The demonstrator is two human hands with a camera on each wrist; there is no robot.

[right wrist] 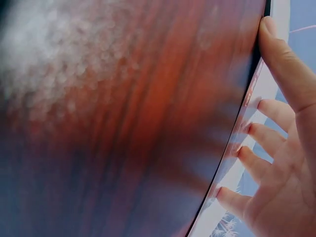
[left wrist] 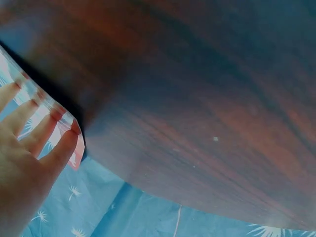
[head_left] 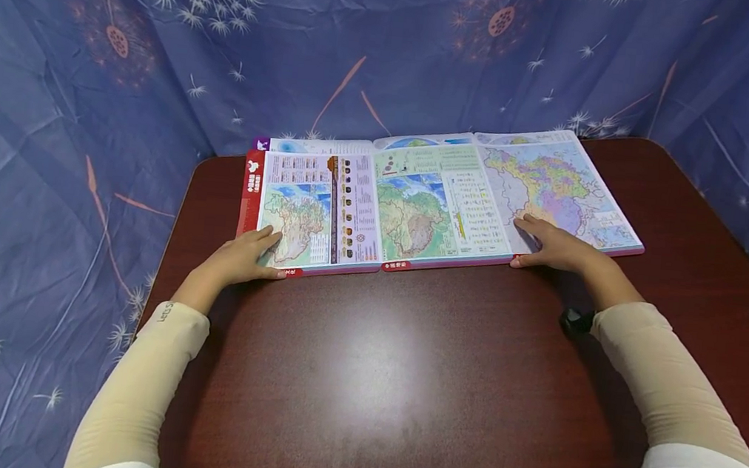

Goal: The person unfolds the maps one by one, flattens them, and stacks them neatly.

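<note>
A wide fold-out map point(head_left: 415, 226) lies across the back of the table, its three panels side by side with a second layer showing behind the top edge. My left hand point(head_left: 239, 258) rests on the front left corner, fingers spread on the printed panel and thumb along the front edge. On the right panel's front edge lies my right hand point(head_left: 555, 248), fingers extended over the paper and thumb at the edge. The left wrist view shows the left fingers point(left wrist: 61, 153) fanned over the glossy sheet. In the right wrist view, the right thumb point(right wrist: 284, 59) stands apart from the other fingers.
The dark brown wooden table point(head_left: 375, 383) has rounded back corners. Blue dandelion-print cloth point(head_left: 390, 49) hangs behind it and down both sides. A small black object point(head_left: 576, 322) sits by the right wrist.
</note>
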